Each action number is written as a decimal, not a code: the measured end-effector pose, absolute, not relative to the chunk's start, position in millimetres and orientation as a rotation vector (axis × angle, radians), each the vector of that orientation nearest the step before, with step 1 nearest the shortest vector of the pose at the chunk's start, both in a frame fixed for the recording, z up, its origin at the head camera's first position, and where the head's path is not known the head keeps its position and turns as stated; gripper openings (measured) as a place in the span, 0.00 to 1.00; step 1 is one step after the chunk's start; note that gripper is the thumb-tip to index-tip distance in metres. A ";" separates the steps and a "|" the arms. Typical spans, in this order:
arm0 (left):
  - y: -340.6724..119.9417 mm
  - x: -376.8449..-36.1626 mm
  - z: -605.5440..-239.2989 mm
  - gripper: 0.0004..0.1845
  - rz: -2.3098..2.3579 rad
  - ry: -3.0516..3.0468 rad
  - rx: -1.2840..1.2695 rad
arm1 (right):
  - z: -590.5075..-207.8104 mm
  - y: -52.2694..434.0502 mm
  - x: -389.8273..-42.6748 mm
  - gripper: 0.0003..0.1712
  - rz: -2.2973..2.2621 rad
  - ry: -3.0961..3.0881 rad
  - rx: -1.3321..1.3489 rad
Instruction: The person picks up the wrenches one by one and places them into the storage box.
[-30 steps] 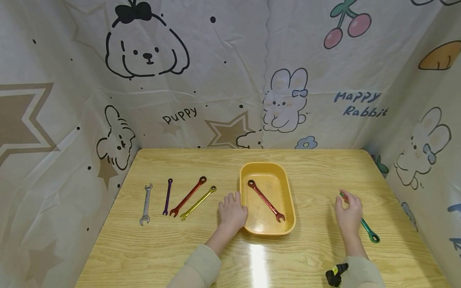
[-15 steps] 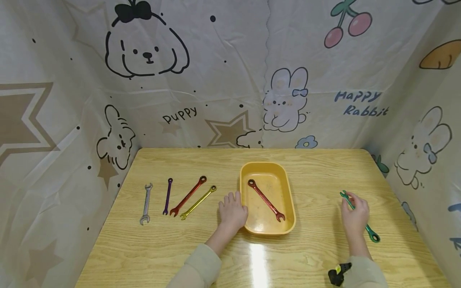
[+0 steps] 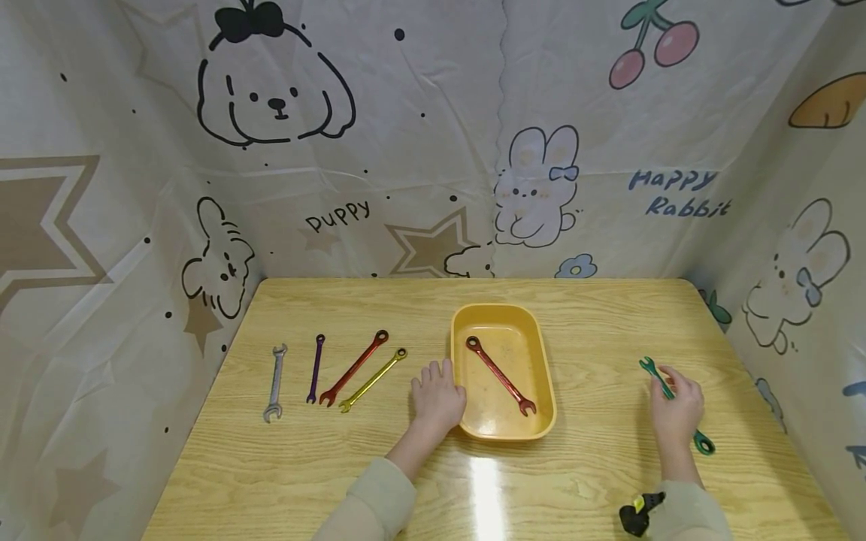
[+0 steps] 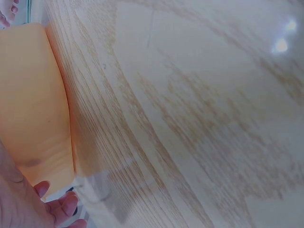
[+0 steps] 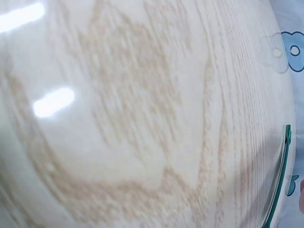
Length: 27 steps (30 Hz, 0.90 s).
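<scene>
My left hand rests against the left side of a yellow plastic tray, its thumb at the rim and its fingers relaxed. In the left wrist view, loosely spread fingers show beside the tray's outer wall. A red combination wrench lies slantwise inside the tray. Off to the right, my right hand pinches a green combination wrench near its middle. The wrench's forked end and ring end stick out on either side, while the palm covers the section between. The right wrist view catches this green wrench at its edge.
Left of the tray lie a silver open-end wrench, a purple wrench, a larger red wrench and a yellow wrench. A printed cloth encloses the back and sides of the wooden table.
My right hand has shifted right along the green wrench, uncovering its forked end. The wrench itself has barely moved. The left hand and the tray stay put.
</scene>
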<state>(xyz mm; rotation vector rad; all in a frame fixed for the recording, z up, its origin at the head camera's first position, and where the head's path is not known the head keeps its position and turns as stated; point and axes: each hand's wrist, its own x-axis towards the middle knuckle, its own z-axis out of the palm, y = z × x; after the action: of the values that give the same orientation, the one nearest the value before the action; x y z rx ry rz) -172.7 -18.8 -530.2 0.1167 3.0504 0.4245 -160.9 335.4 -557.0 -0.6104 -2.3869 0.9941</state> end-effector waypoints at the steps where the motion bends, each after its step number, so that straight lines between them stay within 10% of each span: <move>1: -18.7 -172.7 -530.1 0.14 0.425 3.047 0.117 | -557.1 335.8 -160.4 0.16 0.996 -2.389 -0.618; 27: -18.3 -173.1 -530.1 0.16 0.441 3.044 0.100 | -570.8 350.0 -153.6 0.18 0.990 -2.466 -0.708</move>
<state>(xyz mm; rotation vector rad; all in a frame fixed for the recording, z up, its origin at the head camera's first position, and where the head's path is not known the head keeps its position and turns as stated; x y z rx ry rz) -173.1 -18.3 -530.1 0.0998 3.0435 0.4413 -153.6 350.0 -570.8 -0.7076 -2.4657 0.9901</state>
